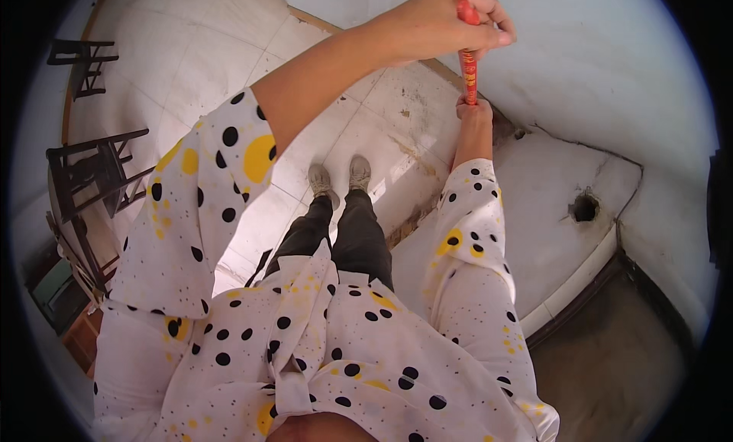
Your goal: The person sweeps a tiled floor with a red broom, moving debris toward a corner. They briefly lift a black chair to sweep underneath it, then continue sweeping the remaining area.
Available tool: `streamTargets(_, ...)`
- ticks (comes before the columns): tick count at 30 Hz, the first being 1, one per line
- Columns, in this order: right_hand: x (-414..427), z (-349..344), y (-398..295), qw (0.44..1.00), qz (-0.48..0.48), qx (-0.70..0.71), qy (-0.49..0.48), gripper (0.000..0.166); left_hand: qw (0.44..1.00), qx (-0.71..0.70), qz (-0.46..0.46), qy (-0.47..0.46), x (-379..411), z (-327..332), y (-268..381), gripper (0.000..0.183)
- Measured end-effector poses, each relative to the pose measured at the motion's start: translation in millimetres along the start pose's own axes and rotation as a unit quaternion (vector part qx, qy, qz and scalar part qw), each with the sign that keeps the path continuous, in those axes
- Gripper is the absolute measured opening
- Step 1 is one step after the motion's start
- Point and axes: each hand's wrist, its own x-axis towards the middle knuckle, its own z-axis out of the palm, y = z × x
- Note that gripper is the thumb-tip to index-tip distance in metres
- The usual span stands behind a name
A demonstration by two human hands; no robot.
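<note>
Held upright out in front of me, beside the white wall, is a slim red tube-shaped packet (469,75) with yellow writing. My left hand (458,26) curls around its upper part, thumb and fingertips close together. A rounded red end sticks out above that hand. Lower down, my right hand (480,108) grips the bottom end, its fingers mostly hidden behind the wrist. What the packet contains does not show.
Dark wooden stools (94,175) stand to the left on pale floor tiles (229,58). On my right, a white raised ledge (532,213) has a round hole (584,207); a thin dark cable (595,147) runs along the wall (601,58). A dark brown surface (607,350) lies lower right.
</note>
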Motion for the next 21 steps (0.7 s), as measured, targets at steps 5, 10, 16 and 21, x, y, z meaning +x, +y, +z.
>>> streamTargets(5, 6, -26, 20, 0.994, 0.019, -0.107, -0.017, 0.005, 0.988, 0.113, 0.037, 0.100, -38, 18, -13, 0.007)
streamTargets(10, -70, -61, 43, 0.996, 0.041, -0.047, -0.056, 0.006, 0.990, 0.085, 0.087, 0.072, -93, 39, 48, 0.006)
streamTargets(16, -64, -57, 8, 0.990, -0.021, 0.132, -0.049, 0.011, 0.997, 0.062, 0.035, -0.003, -39, 24, 49, 0.011)
streamTargets(21, -1, -16, -16, 0.993, -0.003, 0.122, 0.001, 0.017, 0.999, -0.025, -0.031, 0.001, 39, 13, 26, 0.014)
